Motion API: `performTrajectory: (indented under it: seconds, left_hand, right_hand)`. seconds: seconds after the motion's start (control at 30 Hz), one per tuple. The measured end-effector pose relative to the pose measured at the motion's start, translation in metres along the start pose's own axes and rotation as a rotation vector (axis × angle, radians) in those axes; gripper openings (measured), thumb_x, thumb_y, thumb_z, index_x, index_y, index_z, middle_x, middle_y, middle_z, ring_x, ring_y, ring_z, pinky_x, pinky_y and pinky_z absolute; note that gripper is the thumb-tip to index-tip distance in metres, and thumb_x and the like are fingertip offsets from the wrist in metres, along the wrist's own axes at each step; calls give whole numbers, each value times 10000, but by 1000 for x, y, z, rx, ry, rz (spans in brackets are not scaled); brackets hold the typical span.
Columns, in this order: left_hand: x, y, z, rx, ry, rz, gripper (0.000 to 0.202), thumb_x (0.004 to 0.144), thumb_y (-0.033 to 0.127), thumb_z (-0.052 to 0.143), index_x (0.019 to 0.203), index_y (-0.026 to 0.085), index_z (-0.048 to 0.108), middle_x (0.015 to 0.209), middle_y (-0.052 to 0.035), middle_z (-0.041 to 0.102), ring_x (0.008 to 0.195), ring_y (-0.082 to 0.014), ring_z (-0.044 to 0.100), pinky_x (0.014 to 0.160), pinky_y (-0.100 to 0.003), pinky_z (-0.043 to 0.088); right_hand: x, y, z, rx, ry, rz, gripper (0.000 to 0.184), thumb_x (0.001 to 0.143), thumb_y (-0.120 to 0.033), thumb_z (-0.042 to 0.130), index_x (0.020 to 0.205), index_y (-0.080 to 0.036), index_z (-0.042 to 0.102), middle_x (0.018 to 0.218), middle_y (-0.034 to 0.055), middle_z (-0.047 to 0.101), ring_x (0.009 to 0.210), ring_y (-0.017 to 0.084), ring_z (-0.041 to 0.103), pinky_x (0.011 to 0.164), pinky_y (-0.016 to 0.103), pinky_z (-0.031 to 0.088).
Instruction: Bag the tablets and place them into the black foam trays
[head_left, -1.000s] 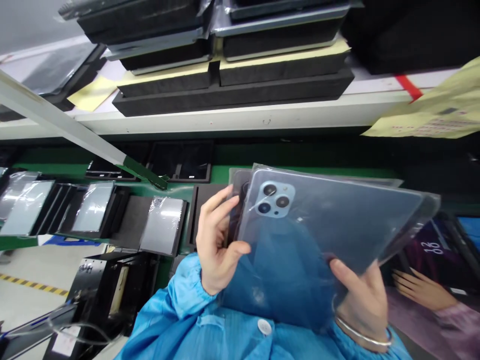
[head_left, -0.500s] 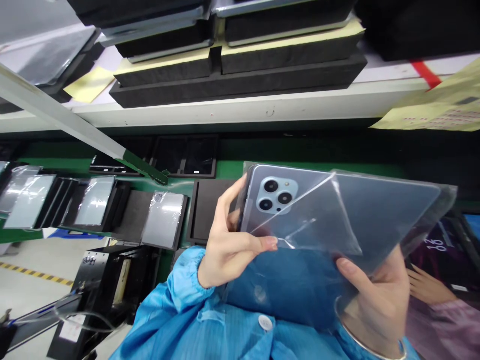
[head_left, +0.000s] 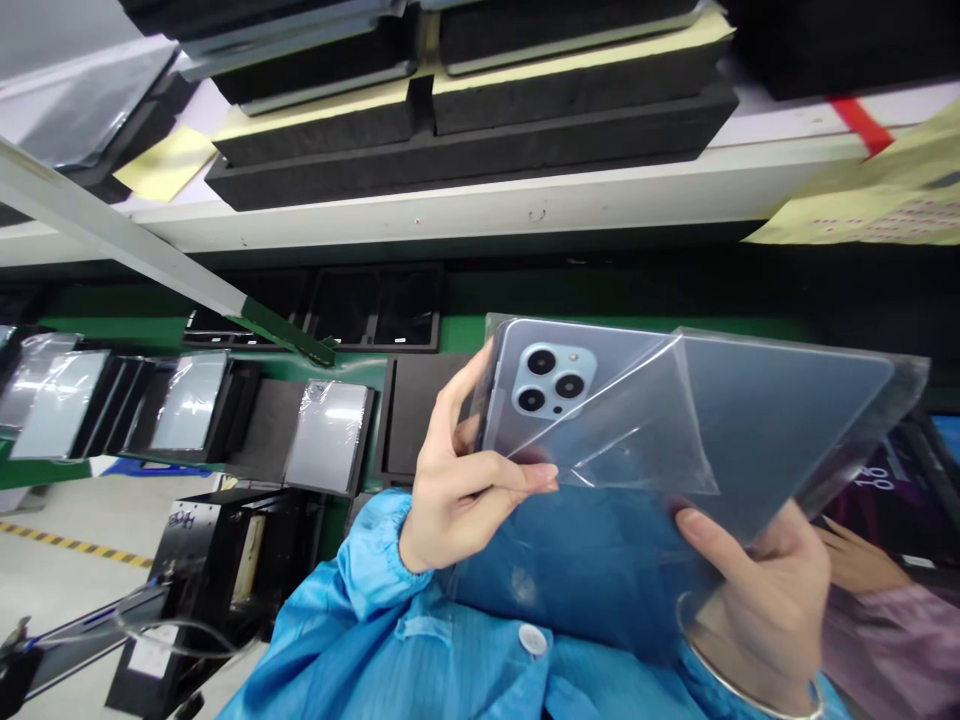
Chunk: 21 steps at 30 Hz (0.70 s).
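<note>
A blue-grey tablet (head_left: 780, 400), its back and camera cluster facing me, lies inside a clear plastic sleeve (head_left: 637, 430). Around its left end is my left hand (head_left: 465, 470), closed, with thumb and finger pinching the edge of the sleeve's folded flap just below the cameras. My right hand (head_left: 757, 580) grips the lower right edge, thumb on the near face and fingers hidden behind. The tablet is held tilted in front of the blue sleeves and jacket (head_left: 465, 650).
A shelf (head_left: 487, 205) with black foam trays (head_left: 480, 150) runs overhead. Wrapped tablets (head_left: 330, 435) stand in trays along the green bench at left. A slanted post (head_left: 135, 240) comes down at left. A co-worker's hand (head_left: 862, 560) shows at right beside a lit screen (head_left: 874, 480).
Both hands keep their hold on the sleeved tablet. Its right end has shifted slightly right and up in the picture, and the view has moved a little.
</note>
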<state>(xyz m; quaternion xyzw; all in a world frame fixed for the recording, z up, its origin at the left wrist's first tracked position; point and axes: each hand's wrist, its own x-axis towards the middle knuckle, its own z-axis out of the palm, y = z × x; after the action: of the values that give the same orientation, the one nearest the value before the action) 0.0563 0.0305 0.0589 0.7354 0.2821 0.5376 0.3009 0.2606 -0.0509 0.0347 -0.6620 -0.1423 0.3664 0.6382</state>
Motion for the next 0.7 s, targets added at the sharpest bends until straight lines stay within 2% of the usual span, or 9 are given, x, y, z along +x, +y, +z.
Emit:
performTrajectory:
  seconds: [0.13, 0.27, 0.3, 0.37, 0.43, 0.47, 0.53, 0.6, 0.7]
  left_hand:
    - [0, 2, 0, 17, 5, -20, 119, 881, 86, 759, 856, 201, 738, 1658, -60, 408, 1319, -405, 635, 651, -376, 664]
    - [1, 4, 1, 16, -10, -66, 121, 864, 96, 782, 864, 207, 737, 1647, -56, 429, 1215, -338, 710, 719, -379, 681]
    - [1, 3, 1, -3, -3, -88, 157, 853, 124, 806, 951, 230, 746, 1642, -69, 438, 1239, -341, 699, 752, -385, 683]
    - [-1, -3, 2, -98, 45, -169, 495, 817, 224, 865, 1266, 308, 674, 1570, -106, 531, 1251, -332, 696, 792, -387, 683]
    - [-5, -13, 3, -228, 117, -287, 797, 816, 299, 873, 1507, 343, 478, 1343, -105, 711, 1096, -270, 767, 754, -337, 675]
    - [-8, -20, 3, -280, 148, -330, 805, 829, 306, 862, 1526, 332, 461, 1186, -75, 777, 968, -233, 795, 713, -302, 661]
    - [-16, -33, 1, -340, 142, -352, 547, 880, 304, 813, 1390, 277, 614, 966, -39, 820, 828, -210, 801, 704, -291, 630]
    - [-24, -44, -2, -404, 69, -277, 292, 919, 364, 763, 1172, 223, 731, 937, -65, 832, 867, -256, 808, 775, -349, 605]
    - [-34, -55, -5, -510, 9, -187, 243, 964, 398, 691, 1081, 193, 748, 987, -115, 836, 918, -314, 812, 836, -428, 564]
  right_hand:
    - [1, -1, 1, 15, 6, 13, 435, 378, -280, 996, 731, -225, 748, 642, 9, 735, 517, 178, 677, 496, 233, 567]
    - [3, 1, -3, -8, 2, 26, 428, 367, -306, 1013, 650, -223, 704, 593, 9, 710, 495, 212, 677, 444, 264, 549]
    - [4, 3, -4, -9, -12, 10, 424, 384, -318, 1016, 651, -226, 699, 595, 8, 711, 501, 219, 683, 445, 274, 554]
    - [5, 10, -7, -3, -64, -53, 408, 458, -342, 1014, 730, -234, 730, 636, 7, 735, 526, 229, 704, 476, 295, 586]
    - [8, 19, -8, -15, -176, -154, 356, 556, -336, 1001, 794, -230, 758, 671, 14, 757, 550, 238, 724, 508, 316, 616]
    - [10, 24, -7, -38, -233, -206, 307, 597, -316, 991, 781, -223, 765, 666, 17, 758, 548, 239, 726, 513, 321, 622]
    - [17, 34, -4, -18, -366, -287, 222, 662, -271, 965, 744, -217, 766, 692, 33, 775, 595, 255, 753, 559, 348, 645]
    - [25, 40, -1, 84, -474, -334, 169, 745, -319, 917, 762, -231, 774, 788, 55, 805, 719, 291, 791, 661, 422, 673]
    - [33, 44, 2, 226, -592, -376, 211, 866, -475, 799, 871, -265, 800, 905, 79, 821, 876, 334, 801, 793, 546, 660]
